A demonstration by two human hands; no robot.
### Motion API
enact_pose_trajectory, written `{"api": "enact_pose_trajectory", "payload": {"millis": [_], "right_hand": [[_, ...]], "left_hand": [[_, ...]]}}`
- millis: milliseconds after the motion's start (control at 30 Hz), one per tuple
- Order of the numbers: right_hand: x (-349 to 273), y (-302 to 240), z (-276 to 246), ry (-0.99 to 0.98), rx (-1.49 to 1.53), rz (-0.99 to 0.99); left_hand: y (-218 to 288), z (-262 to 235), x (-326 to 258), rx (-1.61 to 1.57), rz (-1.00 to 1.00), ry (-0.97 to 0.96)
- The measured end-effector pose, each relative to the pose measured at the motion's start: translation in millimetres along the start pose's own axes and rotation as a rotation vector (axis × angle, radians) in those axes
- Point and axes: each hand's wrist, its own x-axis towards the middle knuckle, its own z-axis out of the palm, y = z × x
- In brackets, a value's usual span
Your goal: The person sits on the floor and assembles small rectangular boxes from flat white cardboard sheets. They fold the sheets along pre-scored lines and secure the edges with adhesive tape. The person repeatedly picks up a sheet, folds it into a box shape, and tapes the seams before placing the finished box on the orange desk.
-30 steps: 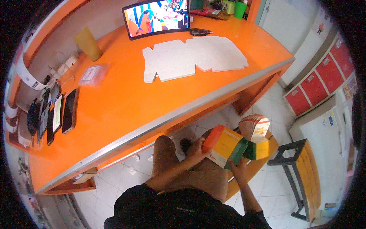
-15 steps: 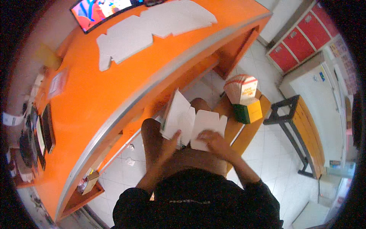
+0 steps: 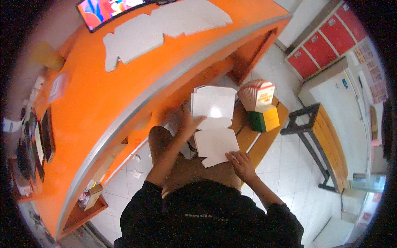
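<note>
- White card blanks (image 3: 213, 108), layered, lie over the person's lap, plain side up; a wide panel on the far side, a narrower one with a cut flap on the near side, a crease between.
- Left hand (image 3: 189, 125) at the left edge of the blanks, near the crease: thumb over the face, fingers at the edge and partly hidden, clamped on the card.
- Right hand (image 3: 243, 164) at the near right corner: fingertips touch the card, fingers close together; cannot tell whether the thumb pinches from beneath.
- Just right of the blanks, on a slatted wooden bench (image 3: 268, 145): a stack of printed cartons (image 3: 264, 119), green and yellow on the near faces, red-edged white layers fanned on the far side.
- Far left, an orange counter (image 3: 136, 89) with a grey metal edge; flat white cutouts (image 3: 165, 27) with notched outlines lie on it.
- Beyond the cutouts, a lit screen (image 3: 106, 12), partly out of view.
- Left end of the counter: phone-like dark devices (image 3: 48, 134), blurred.
- Right: a second bench (image 3: 328, 144), wooden top, black frame, well apart from the first.
- Far right: red locker doors (image 3: 305, 63) beside a white cabinet (image 3: 331, 84).
</note>
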Motion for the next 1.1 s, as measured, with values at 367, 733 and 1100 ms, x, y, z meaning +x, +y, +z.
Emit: {"api": "enact_pose_trajectory", "payload": {"millis": [367,733,1100], "right_hand": [[51,4,-32,-0.151,0.096,-0.172],[100,50,-6,-0.463,0.47,0.195],[85,-50,8,0.013,0.317,0.013]], "left_hand": [[-5,-31,-112,0.553,0.844,-0.635],[-8,-15,-55,0.182,0.084,-0.972],[-63,-10,-87,-0.14,-0.156,-0.019]]}}
